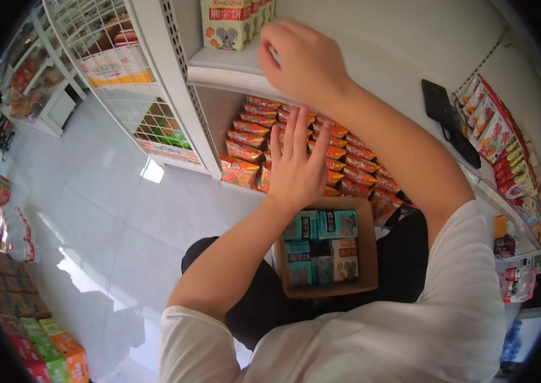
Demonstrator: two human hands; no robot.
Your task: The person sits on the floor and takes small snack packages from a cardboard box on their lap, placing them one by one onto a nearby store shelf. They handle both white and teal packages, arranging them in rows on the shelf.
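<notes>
My left hand [300, 160] is spread, fingers pointing up, over rows of orange snack packets [251, 128] on the lower shelf; nothing is held in it. Above it, my right hand [301, 60] is bent at the wrist by the edge of the upper shelf [232, 67], its fingers curled with a small gap beside the thumb; whether it holds something cannot be told. Just left of it stands a row of cream biscuit boxes [226, 26] with a mouse-like picture. An open cardboard box [373, 249] at my lap holds teal biscuit boxes [337, 224] and a cream one [345, 258].
A white upright [155, 57] and a wire mesh rack [107, 86] stand at the left. On the upper shelf's right lie a black device [438, 98] and hanging snack bags [491, 134]. Colourful cartons [55, 349] and bottle packs [19, 234] stand at far left.
</notes>
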